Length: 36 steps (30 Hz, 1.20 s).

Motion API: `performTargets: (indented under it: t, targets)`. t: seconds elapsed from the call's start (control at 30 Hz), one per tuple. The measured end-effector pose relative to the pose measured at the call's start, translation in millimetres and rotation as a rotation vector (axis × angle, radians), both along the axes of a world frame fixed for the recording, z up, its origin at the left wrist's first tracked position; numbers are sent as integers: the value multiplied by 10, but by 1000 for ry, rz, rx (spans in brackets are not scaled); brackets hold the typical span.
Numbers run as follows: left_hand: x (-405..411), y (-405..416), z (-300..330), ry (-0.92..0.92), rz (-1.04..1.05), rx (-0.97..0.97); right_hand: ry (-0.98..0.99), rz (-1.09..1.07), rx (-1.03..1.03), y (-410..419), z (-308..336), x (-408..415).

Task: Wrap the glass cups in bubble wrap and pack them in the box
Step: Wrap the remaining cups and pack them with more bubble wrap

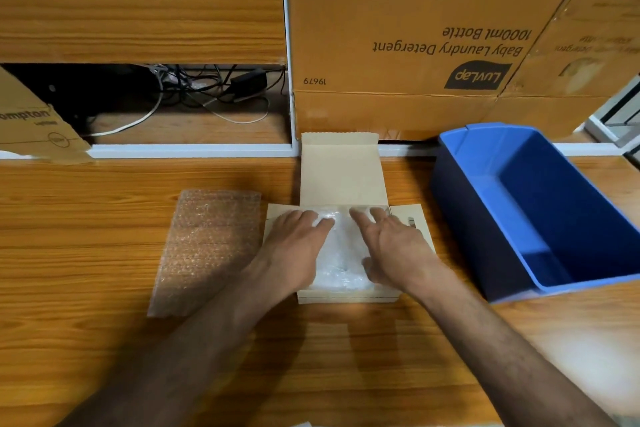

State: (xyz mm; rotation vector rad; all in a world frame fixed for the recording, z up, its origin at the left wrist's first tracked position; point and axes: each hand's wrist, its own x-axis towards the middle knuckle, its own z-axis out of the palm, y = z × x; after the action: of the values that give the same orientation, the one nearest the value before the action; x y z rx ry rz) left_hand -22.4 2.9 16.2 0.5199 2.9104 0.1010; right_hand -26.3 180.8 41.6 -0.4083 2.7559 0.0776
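Two hands, both near the centre of the table (pixel 104 340), reach into one small open box (pixel 346 298). The left hand (pixel 294 250) lies flat, fingers extended and together, pressing down on the left part of a bubble-wrapped bundle (pixel 341 253) inside the box; it grasps nothing. The right hand (pixel 394 246) is likewise spread, fingers straight and slightly fanned, resting on the right part of the same bundle, thumb at its near edge; it too grasps nothing.

The bundle is one whitish, crinkled, translucent mass filling the box between the two hands. How many cups it contains cannot be told; no glass shows through the wrap. The box is pale cardboard, with its lid flap (pixel 341 170) standing open on the far side and a side flap folded out at left and right.

One loose sheet of bubble wrap (pixel 207 250) lies flat on the table just left of the box, clear and rectangular. One blue bin (pixel 485 236) stands right of the box. Farther back, one large carton (pixel 415 45) leans behind the table, its print upside down.
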Motion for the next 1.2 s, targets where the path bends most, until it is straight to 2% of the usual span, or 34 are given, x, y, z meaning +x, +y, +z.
performTargets:
  t: [0.07,0.13,0.23,0.43,0.53,0.63,0.73,0.83,0.9,1.0,1.1,1.2]
  targets:
    - [74,-144,30,143,23,139,114,-5,-105,-76,12,63]
    - [113,-315,45,239,51,178,197,13,-196,-188,-36,86]
    - [104,-635,-19,379,106,128,294,81,-295,-409,-148,51]
    - [190,-1387,-144,433,192,72,337,226,-382,-1027,-223,13]
    - [253,-1792,-304,395,226,29,317,311,-310,-1379,-223,75]
    - [355,-2114,-474,341,304,96,215,370,-321,-1729,-160,199]
    - [450,-2340,-695,242,377,97,118,384,-183,-2023,-329,266]
    - [465,-2483,-906,91,422,142,9,308,-25,-2232,-639,204]
    - [440,-2496,-947,17,458,241,-52,256,52,-2284,-733,166]
    - [355,-2446,-893,-12,622,457,-84,158,90,-2296,-772,151]
    - [316,-2393,-882,41,539,497,-93,141,103,-2308,-836,160]
    - [295,-2393,-870,62,450,428,-87,163,63,-2339,-844,159]
